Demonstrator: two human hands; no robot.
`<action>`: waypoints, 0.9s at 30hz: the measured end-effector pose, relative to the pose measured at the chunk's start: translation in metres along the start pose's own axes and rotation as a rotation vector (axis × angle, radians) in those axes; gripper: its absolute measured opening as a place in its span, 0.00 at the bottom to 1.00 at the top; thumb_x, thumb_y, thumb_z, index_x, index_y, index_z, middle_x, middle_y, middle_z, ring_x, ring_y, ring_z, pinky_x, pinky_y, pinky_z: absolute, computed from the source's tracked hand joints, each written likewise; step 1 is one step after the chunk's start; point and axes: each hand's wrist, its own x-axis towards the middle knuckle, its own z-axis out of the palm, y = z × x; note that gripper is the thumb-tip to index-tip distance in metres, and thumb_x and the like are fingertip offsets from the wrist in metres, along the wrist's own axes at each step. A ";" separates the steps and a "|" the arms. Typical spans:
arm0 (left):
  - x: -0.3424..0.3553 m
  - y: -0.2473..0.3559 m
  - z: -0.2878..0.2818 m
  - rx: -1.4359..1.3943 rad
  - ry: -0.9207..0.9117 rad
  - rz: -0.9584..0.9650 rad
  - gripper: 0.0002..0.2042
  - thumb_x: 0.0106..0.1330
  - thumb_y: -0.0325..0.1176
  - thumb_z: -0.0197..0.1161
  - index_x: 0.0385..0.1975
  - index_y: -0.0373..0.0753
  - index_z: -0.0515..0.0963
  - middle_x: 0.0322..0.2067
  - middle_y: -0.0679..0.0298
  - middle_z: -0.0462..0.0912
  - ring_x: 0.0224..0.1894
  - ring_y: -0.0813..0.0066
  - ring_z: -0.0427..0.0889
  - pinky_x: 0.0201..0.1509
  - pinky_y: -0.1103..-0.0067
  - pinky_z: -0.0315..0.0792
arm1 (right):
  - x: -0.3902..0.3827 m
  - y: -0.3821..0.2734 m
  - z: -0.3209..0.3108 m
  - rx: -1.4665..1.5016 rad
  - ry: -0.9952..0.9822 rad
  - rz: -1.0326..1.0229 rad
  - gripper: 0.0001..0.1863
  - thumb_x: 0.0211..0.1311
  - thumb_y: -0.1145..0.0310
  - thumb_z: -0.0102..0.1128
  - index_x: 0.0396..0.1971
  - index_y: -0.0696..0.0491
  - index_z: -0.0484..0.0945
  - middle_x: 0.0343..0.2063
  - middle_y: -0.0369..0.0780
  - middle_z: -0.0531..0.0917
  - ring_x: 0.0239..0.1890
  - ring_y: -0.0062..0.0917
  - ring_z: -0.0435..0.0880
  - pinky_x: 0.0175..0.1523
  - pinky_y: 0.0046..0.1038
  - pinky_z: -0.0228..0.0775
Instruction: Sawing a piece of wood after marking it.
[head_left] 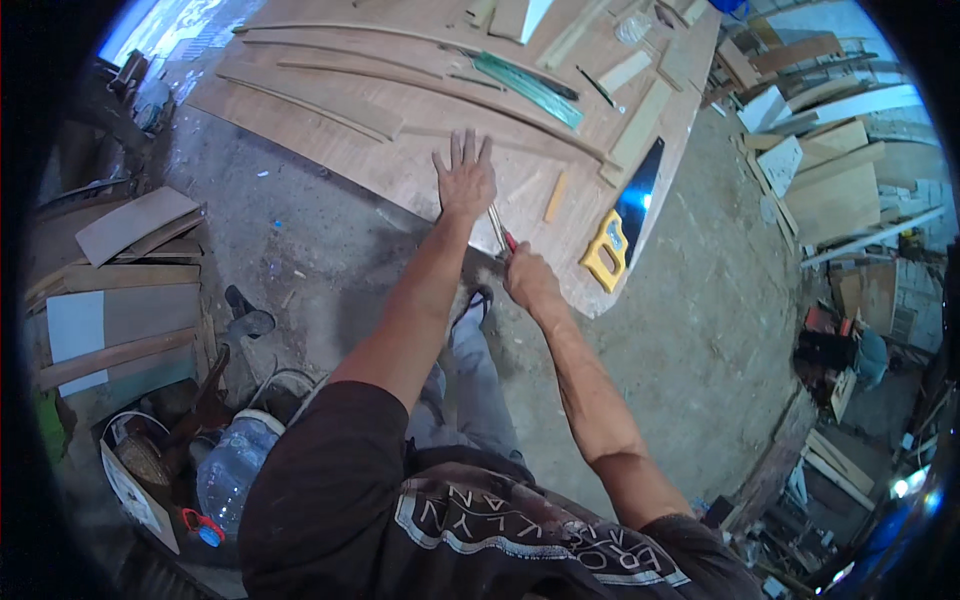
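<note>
My left hand (pixel 466 183) lies flat near the front edge of a large plywood sheet (pixel 450 148), its fingers spread. Closer to me, my right hand (pixel 532 279) is closed around a hand tool with a red part (pixel 511 242); its kind is mostly hidden by my fist. A narrow pale strip (pixel 497 226) runs between the tool and my left wrist; whether it belongs to the tool I cannot tell. Right of my hands lie a short wooden strip (pixel 557 197) and a handsaw (pixel 608 252) with a yellow handle, its blade pointing away from me.
Long thin wooden strips (pixel 400 77) and a green translucent bundle (pixel 530 88) lie across the sheet's far part. Stacked boards (pixel 130 275) stand at the left, more boards (pixel 830 175) at the right. A clear plastic jug (pixel 238 470) sits at the lower left.
</note>
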 end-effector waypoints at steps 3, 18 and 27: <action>0.007 0.003 -0.003 -0.015 0.006 -0.001 0.29 0.67 0.44 0.50 0.68 0.49 0.57 0.70 0.56 0.52 0.72 0.52 0.46 0.66 0.41 0.41 | 0.018 0.001 -0.007 -0.022 -0.012 -0.004 0.18 0.65 0.63 0.45 0.42 0.64 0.69 0.35 0.59 0.81 0.41 0.53 0.82 0.48 0.48 0.73; 0.008 0.005 -0.006 0.017 -0.061 -0.021 0.28 0.67 0.44 0.49 0.68 0.50 0.56 0.70 0.57 0.50 0.73 0.54 0.45 0.66 0.42 0.41 | -0.013 0.009 0.005 0.009 0.040 0.015 0.15 0.66 0.64 0.45 0.43 0.60 0.65 0.31 0.61 0.80 0.39 0.57 0.81 0.45 0.51 0.72; 0.007 0.009 -0.006 0.031 -0.086 -0.021 0.28 0.67 0.43 0.47 0.69 0.51 0.55 0.71 0.58 0.49 0.73 0.56 0.45 0.67 0.42 0.39 | 0.022 0.002 -0.027 -0.116 -0.312 -0.090 0.16 0.59 0.70 0.48 0.43 0.65 0.71 0.40 0.60 0.80 0.45 0.53 0.80 0.51 0.43 0.73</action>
